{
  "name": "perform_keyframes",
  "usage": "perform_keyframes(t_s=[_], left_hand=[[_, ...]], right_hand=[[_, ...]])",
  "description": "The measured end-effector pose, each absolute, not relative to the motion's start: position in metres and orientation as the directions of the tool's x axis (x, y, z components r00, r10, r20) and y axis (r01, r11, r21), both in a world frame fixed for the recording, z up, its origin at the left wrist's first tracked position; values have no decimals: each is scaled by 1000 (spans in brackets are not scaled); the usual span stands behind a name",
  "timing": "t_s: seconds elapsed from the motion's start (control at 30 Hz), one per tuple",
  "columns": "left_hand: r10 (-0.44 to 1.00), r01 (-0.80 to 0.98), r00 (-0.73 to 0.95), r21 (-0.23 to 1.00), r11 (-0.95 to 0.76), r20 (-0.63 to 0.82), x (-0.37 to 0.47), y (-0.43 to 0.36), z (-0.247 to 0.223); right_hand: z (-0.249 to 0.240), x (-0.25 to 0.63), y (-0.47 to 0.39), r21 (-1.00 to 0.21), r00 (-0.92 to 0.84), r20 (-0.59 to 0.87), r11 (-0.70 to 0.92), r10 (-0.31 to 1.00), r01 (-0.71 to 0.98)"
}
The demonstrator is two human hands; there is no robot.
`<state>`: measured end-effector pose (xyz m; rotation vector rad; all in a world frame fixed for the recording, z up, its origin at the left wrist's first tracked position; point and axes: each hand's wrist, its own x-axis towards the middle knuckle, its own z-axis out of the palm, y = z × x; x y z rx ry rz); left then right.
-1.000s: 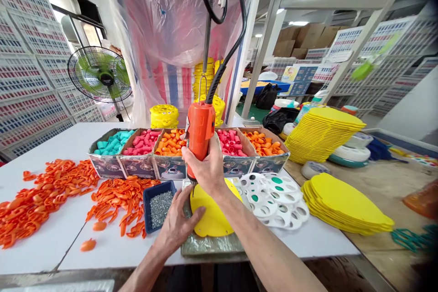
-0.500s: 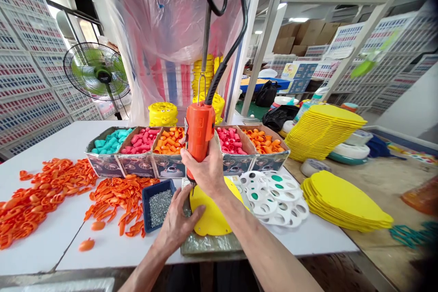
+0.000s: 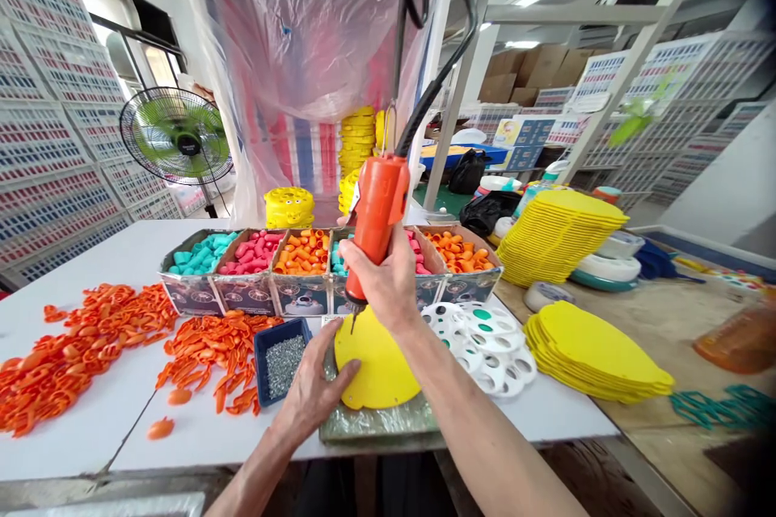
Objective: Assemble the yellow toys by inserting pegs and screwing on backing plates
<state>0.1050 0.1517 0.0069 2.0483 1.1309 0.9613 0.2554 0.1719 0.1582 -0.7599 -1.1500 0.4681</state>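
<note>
My right hand (image 3: 391,279) is wrapped round an orange electric screwdriver (image 3: 377,198), which hangs from a spring and a black cable. The tool leans, its top to the right, and its bit points down over the upper left part of a round yellow plastic plate (image 3: 381,367). Whether the bit touches the plate I cannot tell. At the plate's left edge, my left hand (image 3: 315,380) grips it, thumb on top and fingers along the side. Under the plate is a plastic-wrapped pad (image 3: 345,430). A blue tray (image 3: 262,367) of small screws (image 3: 284,363) stands left of that hand.
Behind the tool runs a row of boxes (image 3: 242,291) with turquoise, pink and orange pieces. Orange parts (image 3: 109,339) lie heaped at left. White perforated discs (image 3: 500,363) and stacked yellow plates (image 3: 600,351) lie at right. Yellow assembled pieces (image 3: 289,208) stand behind.
The screwdriver, in my right hand, has risen and shifted right from the plate's left edge, and now tilts more. My left hand stays at the plate's edge. The view has shifted slightly.
</note>
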Motion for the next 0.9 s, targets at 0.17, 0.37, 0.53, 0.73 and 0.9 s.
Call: perform_keyframes(t_s=[0.17, 0.37, 0.53, 0.73, 0.9], left_hand=[[742, 503, 514, 549, -668, 431, 118, 130, 23], [659, 479, 654, 472, -740, 370, 137, 125, 29], [711, 403, 581, 618, -674, 397, 119, 134, 40], [895, 310, 306, 855, -415, 323, 58, 130, 54], [985, 29, 75, 987, -158, 155, -2, 121, 62]], right_hand=[[177, 290, 151, -726, 374, 674, 665, 637, 175], [173, 314, 131, -730, 407, 674, 638, 616, 243], [172, 319, 121, -734, 402, 673, 626, 621, 262], [171, 319, 121, -742, 424, 667, 598, 613, 302], [162, 309, 131, -756, 443, 651, 580, 616, 303]])
